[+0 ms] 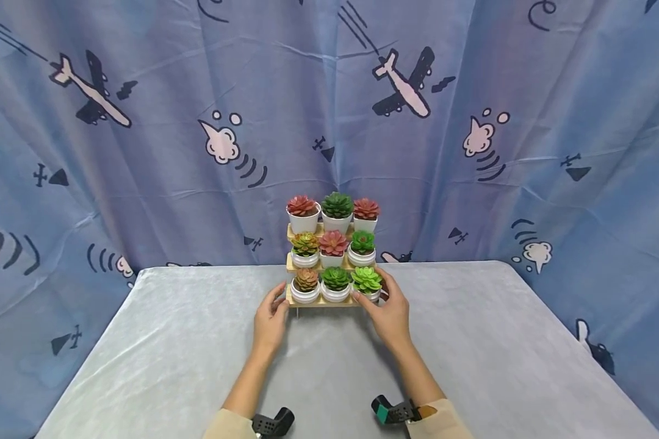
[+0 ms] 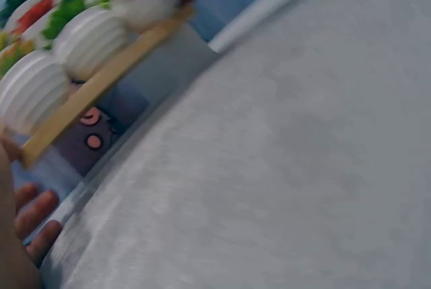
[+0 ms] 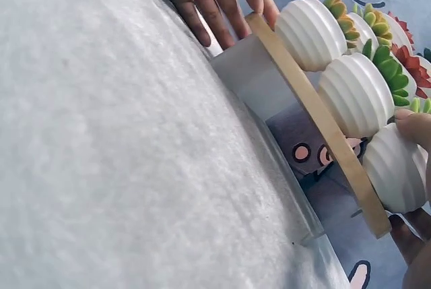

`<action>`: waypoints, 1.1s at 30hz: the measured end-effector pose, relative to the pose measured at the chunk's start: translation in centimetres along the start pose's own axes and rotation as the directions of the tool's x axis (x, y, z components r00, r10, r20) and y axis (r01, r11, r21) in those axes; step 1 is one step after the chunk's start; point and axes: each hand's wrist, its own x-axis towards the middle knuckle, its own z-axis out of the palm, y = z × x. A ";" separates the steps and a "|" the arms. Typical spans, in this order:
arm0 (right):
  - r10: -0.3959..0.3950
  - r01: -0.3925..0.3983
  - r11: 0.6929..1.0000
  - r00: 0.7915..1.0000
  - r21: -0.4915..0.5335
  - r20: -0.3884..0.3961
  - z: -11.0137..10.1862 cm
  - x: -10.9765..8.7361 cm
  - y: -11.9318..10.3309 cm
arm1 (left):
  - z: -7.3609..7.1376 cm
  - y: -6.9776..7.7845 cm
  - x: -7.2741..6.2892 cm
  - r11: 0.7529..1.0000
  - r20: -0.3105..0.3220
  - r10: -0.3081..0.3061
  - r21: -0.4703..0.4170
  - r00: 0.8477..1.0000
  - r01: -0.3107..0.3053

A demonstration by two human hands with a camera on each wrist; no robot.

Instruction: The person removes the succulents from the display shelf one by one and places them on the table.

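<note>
white pot [image 3: 392, 168], partly hidden, clamped in right grip [image 1: 390, 311]; left grip [image 1: 269, 324] apart, touching shelf [image 3: 308, 100]

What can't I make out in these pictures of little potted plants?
Head view: part of the front right pot, covered by the right hand.
Head view: the back of the wooden stand, behind the white pots.
Left wrist view: part of the left hand, cut off by the left edge.

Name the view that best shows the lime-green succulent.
The head view: the lime-green succulent shows its full rosette there. The left wrist view has only some leaves at the top edge; the right wrist view, just a few at the right edge.
</note>
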 end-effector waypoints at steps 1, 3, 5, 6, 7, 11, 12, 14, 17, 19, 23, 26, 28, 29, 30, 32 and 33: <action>0.003 -0.003 1.000 1.000 0.000 -0.002 -0.1 0.1 0.2 | -0.1 -0.1 0.1 1.000 0.013 -0.004 -0.001 1.000 0.004; 0.005 -0.005 1.000 1.000 0.004 -0.004 -0.2 0.2 0.4 | -0.4 -0.3 0.3 1.000 0.026 -0.007 -0.014 1.000 0.007; 0.014 -0.014 1.000 1.000 0.013 -0.004 -0.3 0.1 0.5 | -0.8 -0.4 0.3 1.000 0.025 -0.018 -0.020 1.000 0.019; 0.017 -0.017 1.000 1.000 0.022 -0.004 -0.4 0.1 0.5 | -1.0 -0.4 0.3 1.000 0.025 -0.022 -0.020 0.999 0.023; 0.024 -0.023 0.999 1.000 0.029 -0.006 -0.5 0.1 0.5 | -1.1 -0.5 0.4 1.000 0.022 -0.023 -0.019 0.999 0.023; 0.056 -0.055 0.996 0.998 0.072 -0.021 -1.0 0.2 0.6 | -1.2 -0.7 0.4 1.000 0.027 -0.014 -0.010 1.000 0.015; 0.064 -0.062 0.995 0.998 0.085 -0.027 -1.2 0.2 0.7 | -1.1 -0.7 0.4 1.000 0.026 -0.013 -0.004 1.000 0.013; 0.072 -0.068 0.993 0.997 0.097 -0.041 -1.7 0.4 0.9 | -0.8 -0.7 0.4 1.000 0.022 -0.016 -0.008 1.000 0.016; 0.066 -0.060 0.995 0.996 0.083 -0.060 -2.6 0.7 1.4 | -0.4 -0.4 0.3 1.000 0.019 -0.025 -0.001 1.000 0.025; 0.059 -0.055 0.997 0.996 0.058 -0.071 -3.2 1.0 1.5 | -0.3 0.3 0.2 0.999 0.021 -0.041 -0.009 0.999 0.042; 0.050 -0.051 0.999 0.995 -0.016 -0.089 -4.0 1.8 1.8 | -0.7 2.4 -0.3 0.999 0.028 -0.052 -0.015 0.998 0.052; 0.037 -0.043 0.997 0.995 -0.061 -0.090 -4.5 2.9 2.2 | -0.9 3.2 -0.5 0.999 0.024 -0.048 -0.007 0.999 0.048; 0.032 -0.037 0.997 0.996 -0.065 -0.084 -4.7 3.6 2.6 | -0.9 2.9 -0.4 0.999 0.021 -0.051 -0.003 0.998 0.051; 0.029 -0.034 0.997 0.996 -0.068 -0.081 -4.8 4.0 2.8 | -0.8 2.5 -0.3 0.999 0.021 -0.051 -0.006 0.998 0.051; 0.027 -0.032 0.997 0.996 -0.067 -0.080 -4.9 4.3 3.0 | -0.7 2.0 -0.2 0.999 0.021 -0.052 -0.007 0.998 0.052; 0.029 -0.034 0.997 0.997 -0.067 -0.078 -5.1 5.0 3.4 | -0.5 0.9 0.0 0.999 0.022 -0.051 -0.007 0.998 0.051; 0.029 -0.035 0.997 0.996 -0.067 -0.078 -5.1 5.3 3.7 | -0.5 0.4 0.2 0.999 0.024 -0.051 -0.009 0.998 0.051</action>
